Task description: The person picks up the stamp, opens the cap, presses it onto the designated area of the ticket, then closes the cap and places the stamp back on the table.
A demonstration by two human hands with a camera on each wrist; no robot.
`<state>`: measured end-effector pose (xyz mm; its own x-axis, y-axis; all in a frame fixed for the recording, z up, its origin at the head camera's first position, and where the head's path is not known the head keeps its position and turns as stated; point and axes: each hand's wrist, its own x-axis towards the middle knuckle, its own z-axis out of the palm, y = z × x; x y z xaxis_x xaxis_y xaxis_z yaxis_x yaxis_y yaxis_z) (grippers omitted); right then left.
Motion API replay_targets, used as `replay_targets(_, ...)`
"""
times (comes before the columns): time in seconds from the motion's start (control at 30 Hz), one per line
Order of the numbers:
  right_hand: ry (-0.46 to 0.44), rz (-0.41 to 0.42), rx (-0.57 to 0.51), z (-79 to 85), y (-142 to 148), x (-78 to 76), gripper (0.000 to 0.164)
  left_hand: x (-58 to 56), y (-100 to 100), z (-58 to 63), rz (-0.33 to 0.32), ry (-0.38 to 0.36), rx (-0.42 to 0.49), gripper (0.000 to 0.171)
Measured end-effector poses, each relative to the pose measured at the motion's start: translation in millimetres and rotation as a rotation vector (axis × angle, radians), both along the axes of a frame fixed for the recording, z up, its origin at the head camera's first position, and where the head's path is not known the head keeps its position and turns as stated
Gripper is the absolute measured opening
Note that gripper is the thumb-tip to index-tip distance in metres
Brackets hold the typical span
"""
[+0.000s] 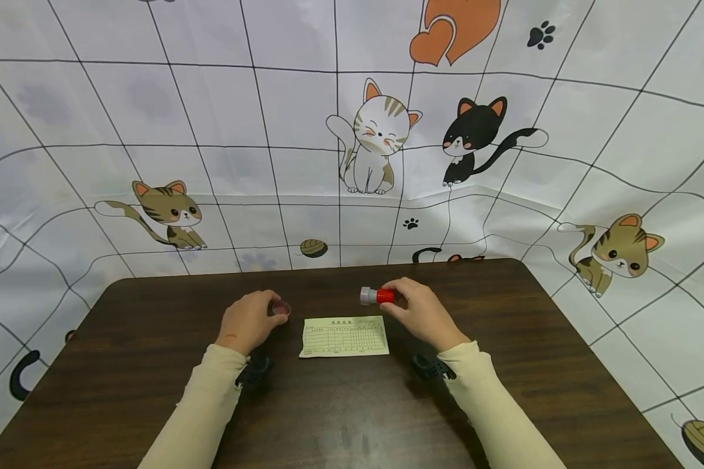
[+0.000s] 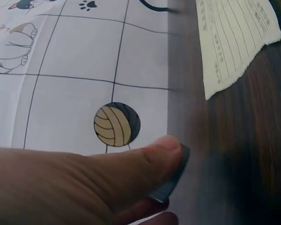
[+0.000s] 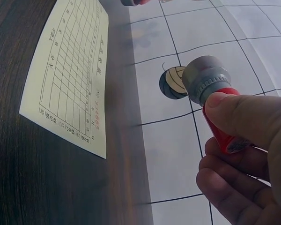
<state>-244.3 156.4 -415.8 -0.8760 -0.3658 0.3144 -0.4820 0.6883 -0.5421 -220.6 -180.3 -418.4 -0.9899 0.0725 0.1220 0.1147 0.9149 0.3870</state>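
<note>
My right hand [image 1: 419, 312] pinches the red handle of a stamp [image 1: 381, 296] between thumb and fingers. The grey round head of the stamp [image 3: 206, 77] points left, away from the palm, and the whole stamp is held sideways over the far part of the table. On the other side, my left hand [image 1: 248, 322] grips a small round see-through cap [image 1: 281, 309] with thumb and fingertips; the left wrist view shows only the edge of this cap [image 2: 172, 180] behind the thumb. Between both hands lies a pale yellow printed receipt slip [image 1: 344, 337], flat on the table.
The dark brown wooden table [image 1: 328, 417] has its far edge just beyond the hands. Behind it hangs a white cloth [image 1: 293, 169] with a black grid and cartoon cats. Each wrist wears a dark band. The slip's left edge is torn and uneven.
</note>
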Motion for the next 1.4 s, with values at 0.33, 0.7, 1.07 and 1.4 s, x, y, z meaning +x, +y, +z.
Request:
replay_targets(0.33,-0.002,-0.002,0.014,0.1,-1.6,1.0,0.03,-0.7,-6.9,-7.1,0.046,-0.061,-0.01,0.039)
replay_targets(0.7,-0.02,-0.014,0.021,0.0,-0.5,-1.3,0.03,-3.2,-15.6,-13.0,0.075,-0.043,0.016,0.036)
replay_targets(1.07,-0.026,-0.029,0.027,-4.8,2.5,-3.8,0.03,-5.9,-18.9,-13.7,0.075,-0.083,0.012,0.037)
replay_targets(1.4,-0.035,-0.034,0.016,-6.8,2.7,-3.7,0.03,-4.4,-18.1,-15.3,0.093,-0.113,0.021,0.041)
